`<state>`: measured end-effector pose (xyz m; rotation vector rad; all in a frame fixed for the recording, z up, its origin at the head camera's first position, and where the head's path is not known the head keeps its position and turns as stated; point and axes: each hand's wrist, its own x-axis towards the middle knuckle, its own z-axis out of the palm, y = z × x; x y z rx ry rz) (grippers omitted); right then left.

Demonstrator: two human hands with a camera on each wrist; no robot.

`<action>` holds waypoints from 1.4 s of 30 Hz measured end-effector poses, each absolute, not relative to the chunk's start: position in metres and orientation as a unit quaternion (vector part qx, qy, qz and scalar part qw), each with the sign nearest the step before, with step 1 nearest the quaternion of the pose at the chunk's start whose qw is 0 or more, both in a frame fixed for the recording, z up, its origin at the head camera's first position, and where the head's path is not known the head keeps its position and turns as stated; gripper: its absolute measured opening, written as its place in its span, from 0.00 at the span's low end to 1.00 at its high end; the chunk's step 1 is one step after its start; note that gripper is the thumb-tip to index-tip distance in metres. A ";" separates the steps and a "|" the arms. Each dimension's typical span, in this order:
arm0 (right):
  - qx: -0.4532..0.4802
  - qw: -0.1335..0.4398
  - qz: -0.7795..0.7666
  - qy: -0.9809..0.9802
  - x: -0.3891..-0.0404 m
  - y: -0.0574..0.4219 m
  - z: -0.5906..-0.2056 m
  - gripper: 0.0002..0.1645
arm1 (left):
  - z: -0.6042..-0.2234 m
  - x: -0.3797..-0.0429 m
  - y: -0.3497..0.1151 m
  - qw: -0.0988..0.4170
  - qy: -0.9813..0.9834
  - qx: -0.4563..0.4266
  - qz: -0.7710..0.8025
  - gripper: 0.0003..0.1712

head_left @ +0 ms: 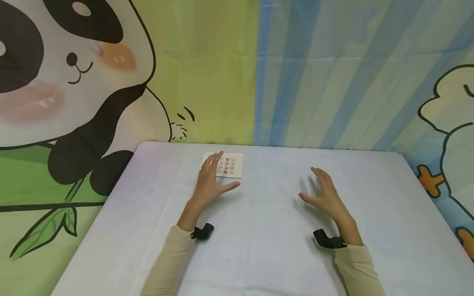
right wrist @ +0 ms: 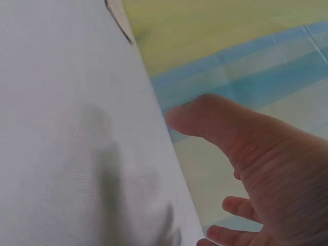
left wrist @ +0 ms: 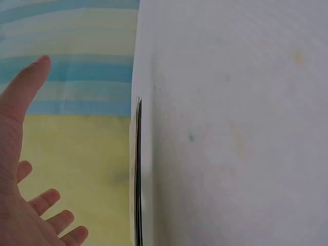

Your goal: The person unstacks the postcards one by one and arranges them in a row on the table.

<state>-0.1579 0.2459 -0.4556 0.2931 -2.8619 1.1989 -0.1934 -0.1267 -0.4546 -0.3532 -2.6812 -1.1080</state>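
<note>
A small square white card or booklet [head_left: 235, 166] lies near the table's far edge, printed with rows of red and grey characters. Seen edge-on in the left wrist view, the same piece [left wrist: 137, 174] shows thin layers with dark lines between them. My left hand [head_left: 208, 187] hovers at its near left side, covering its left part from the head camera, fingers spread and thumb pointing right. Nothing is in that hand. Well to the right, my right hand [head_left: 324, 196] is held over the table with fingers apart and thumb pointing left, holding nothing; its shadow falls beside it.
A white cloth covers the table [head_left: 259, 246]. Behind it hangs a printed curtain [head_left: 211, 74] with a panda at left, stripes in the middle and a white bird-like figure at right. Each wrist wears a black camera mount, such as the right mount [head_left: 328, 239].
</note>
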 end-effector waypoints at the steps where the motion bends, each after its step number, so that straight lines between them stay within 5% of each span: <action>1: 0.097 0.010 0.384 -0.918 -0.158 0.244 -0.456 0.56 | -0.456 -0.193 -0.130 0.106 -0.912 -0.116 -0.380 0.65; 14: 0.128 -0.013 0.364 -0.923 -0.160 0.230 -0.467 0.54 | -0.466 -0.193 -0.159 0.040 -0.887 -0.051 -0.456 0.64; 24: 0.137 0.005 0.335 -0.932 -0.159 0.218 -0.470 0.41 | -0.481 -0.202 -0.173 0.017 -0.868 -0.008 -0.497 0.56; 42: 0.193 0.009 0.381 -0.904 -0.157 0.186 -0.476 0.23 | -0.496 -0.206 -0.186 0.050 -0.859 0.011 -0.509 0.40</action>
